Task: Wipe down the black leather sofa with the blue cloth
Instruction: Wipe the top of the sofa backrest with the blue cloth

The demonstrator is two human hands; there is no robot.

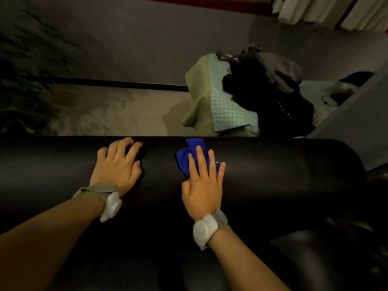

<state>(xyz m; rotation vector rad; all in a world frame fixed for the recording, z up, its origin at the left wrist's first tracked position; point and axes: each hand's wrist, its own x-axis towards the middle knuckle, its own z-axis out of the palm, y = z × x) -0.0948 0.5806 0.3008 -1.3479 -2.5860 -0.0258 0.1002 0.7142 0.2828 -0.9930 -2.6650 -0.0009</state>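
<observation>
A black leather sofa (262,171) fills the near half of the view, its rounded back running from the left edge to a curved end on the right, with seat cushions dark and hard to make out below it. Beyond the sofa, on the far side, lies a pale carpet (100,114) bounded by a grey wall (136,43) with a dark strip along its foot. On the far left stands a leafy plant (27,80), blurred. Right of the middle, just behind the sofa back, is a piece of furniture draped in green cloth (199,95) with a checked cloth over it, and a dark bag (270,89) sits on top. White curtains (327,9) hang at the far right corner.

Both bare forearms reach in from the near edge, each with a grey strap and a white device at the wrist. The left hand (117,164) rests on top of the sofa back, left of centre, fingers spread and bent slightly over the leather, holding nothing. The right hand (202,185) lies flat with straight fingers pressing the blue cloth (186,158) against the sofa back near its middle. The cloth is bunched, showing out beyond the fingertips on the far side and to the left of the hand.
</observation>
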